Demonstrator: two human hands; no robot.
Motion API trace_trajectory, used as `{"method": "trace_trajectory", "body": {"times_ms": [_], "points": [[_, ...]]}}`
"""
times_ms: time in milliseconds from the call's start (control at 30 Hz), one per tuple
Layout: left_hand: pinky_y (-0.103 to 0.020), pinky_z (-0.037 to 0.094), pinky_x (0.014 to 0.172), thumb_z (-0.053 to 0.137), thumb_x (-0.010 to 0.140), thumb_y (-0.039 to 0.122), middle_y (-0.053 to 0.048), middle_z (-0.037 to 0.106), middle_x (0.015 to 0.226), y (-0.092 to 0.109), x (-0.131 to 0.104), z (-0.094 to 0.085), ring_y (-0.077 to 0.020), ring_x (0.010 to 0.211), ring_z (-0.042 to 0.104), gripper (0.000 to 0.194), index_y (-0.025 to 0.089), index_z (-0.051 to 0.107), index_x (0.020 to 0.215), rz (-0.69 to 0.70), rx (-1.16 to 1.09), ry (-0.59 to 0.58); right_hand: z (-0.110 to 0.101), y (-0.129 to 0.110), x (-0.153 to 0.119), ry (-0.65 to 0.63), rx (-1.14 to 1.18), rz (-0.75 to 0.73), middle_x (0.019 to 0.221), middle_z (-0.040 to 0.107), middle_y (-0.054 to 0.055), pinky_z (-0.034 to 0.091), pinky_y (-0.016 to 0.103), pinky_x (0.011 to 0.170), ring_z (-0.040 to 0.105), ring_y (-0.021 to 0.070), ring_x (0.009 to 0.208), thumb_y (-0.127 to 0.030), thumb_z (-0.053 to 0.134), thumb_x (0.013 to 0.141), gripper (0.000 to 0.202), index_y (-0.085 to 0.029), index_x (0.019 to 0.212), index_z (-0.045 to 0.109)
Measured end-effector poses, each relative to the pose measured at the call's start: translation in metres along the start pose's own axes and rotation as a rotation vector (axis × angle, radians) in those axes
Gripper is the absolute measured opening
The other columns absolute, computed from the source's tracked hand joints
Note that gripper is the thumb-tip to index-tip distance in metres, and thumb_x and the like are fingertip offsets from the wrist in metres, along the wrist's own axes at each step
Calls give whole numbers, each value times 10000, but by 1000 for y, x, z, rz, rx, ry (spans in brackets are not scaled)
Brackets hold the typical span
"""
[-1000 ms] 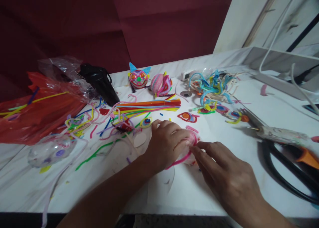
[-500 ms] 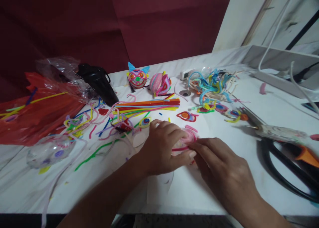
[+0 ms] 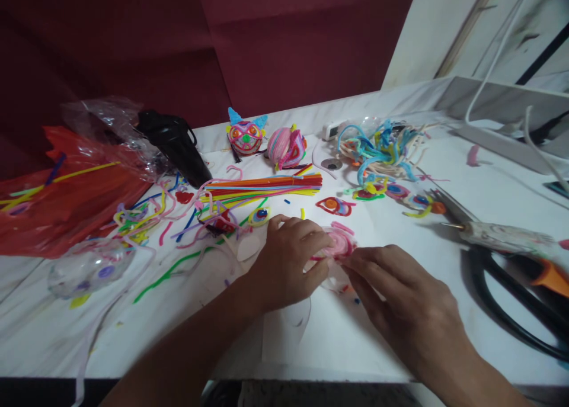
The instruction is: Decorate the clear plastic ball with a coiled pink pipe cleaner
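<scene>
A round pink coiled piece (image 3: 340, 241) with a clear rounded part below it lies between my hands, near the table's middle. My left hand (image 3: 296, 262) is curled over its left side, fingers and thumb closed on it. On its right edge, my right hand (image 3: 395, 294) pinches with thumb and forefinger. Part of the piece is hidden under my left fingers. Just behind it lies an eye-shaped red piece (image 3: 335, 206) with an orange centre.
Behind stand two decorated balls (image 3: 246, 137), a bundle of coloured sticks (image 3: 267, 185) and a tangle of blue strands (image 3: 382, 149). Large scissors (image 3: 493, 300) and a glue gun (image 3: 502, 235) lie right. At left are a black bottle (image 3: 173, 146), red plastic (image 3: 66, 199) and a clear ball (image 3: 91, 268).
My left thumb has drawn back up against the pink piece, showing more of the clear part below. My right hand has shifted slightly right. The view has moved a little.
</scene>
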State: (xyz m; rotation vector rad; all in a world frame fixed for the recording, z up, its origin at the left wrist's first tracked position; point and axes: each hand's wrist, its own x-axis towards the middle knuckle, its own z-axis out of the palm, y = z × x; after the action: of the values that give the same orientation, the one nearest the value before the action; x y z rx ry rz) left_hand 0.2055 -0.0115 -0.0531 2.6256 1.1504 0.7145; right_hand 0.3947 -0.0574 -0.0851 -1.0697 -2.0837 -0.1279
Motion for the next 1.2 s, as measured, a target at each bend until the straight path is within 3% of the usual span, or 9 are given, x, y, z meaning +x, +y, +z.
{"method": "trace_trajectory", "body": {"times_ms": [267, 433, 600, 867, 1000, 1100, 1200], "points": [[-400, 303, 910, 537, 839, 235, -23, 695, 1026, -1, -1, 2, -202, 996, 600, 151, 215, 632, 955, -11, -20, 9, -18, 23, 18, -64, 244, 200, 861, 661, 33, 528, 275, 624, 635, 164, 691, -220, 518, 946, 121, -220, 959, 638], [-398, 307, 929, 533, 844, 238, -29, 693, 1044, -2, -1, 0, -208, 1018, 598, 175, 216, 632, 987, -30, -37, -24, -13, 41, 28, -138, 341, 112, 953, 687, 54, 545, 280, 677, 662, 188, 850, -262, 511, 955, 168, -216, 984, 670], [-402, 306, 934, 522, 831, 203, -30, 688, 1053, -2, -1, -2, -209, 1022, 592, 183, 210, 634, 975, -48, -34, -41, -10, 46, 32, -173, 335, 65, 961, 696, 52, 533, 263, 656, 658, 180, 874, -217, 518, 945, 156, -201, 980, 670], [-407, 300, 935, 493, 829, 192, -25, 695, 1053, -1, 0, -2, -209, 1019, 589, 225, 220, 640, 997, -49, -35, -59, -11, 47, 36, -180, 266, 38, 900, 691, 52, 475, 244, 538, 649, 167, 767, -246, 525, 950, 155, -188, 946, 668], [-409, 300, 930, 476, 844, 196, -32, 698, 1055, -2, 1, -2, -214, 1024, 586, 212, 202, 638, 982, -45, -21, -71, -11, 45, 38, -116, 163, 30, 792, 670, 47, 447, 243, 467, 577, 127, 542, -311, 524, 962, 215, -157, 1006, 667], [-402, 296, 938, 485, 846, 186, -15, 697, 1056, -3, 1, -1, -205, 1023, 587, 208, 215, 631, 991, -46, -41, -58, -13, 43, 40, -109, 183, 14, 759, 674, 31, 449, 228, 452, 523, 96, 447, -273, 510, 962, 194, -158, 990, 664], [-393, 303, 922, 502, 838, 185, -10, 693, 1059, -5, 0, 0, -201, 1016, 586, 217, 225, 616, 1019, -57, -59, -42, -14, 42, 43, -125, 210, -8, 794, 700, 39, 461, 216, 463, 570, 104, 483, -224, 506, 948, 172, -162, 972, 665]]}}
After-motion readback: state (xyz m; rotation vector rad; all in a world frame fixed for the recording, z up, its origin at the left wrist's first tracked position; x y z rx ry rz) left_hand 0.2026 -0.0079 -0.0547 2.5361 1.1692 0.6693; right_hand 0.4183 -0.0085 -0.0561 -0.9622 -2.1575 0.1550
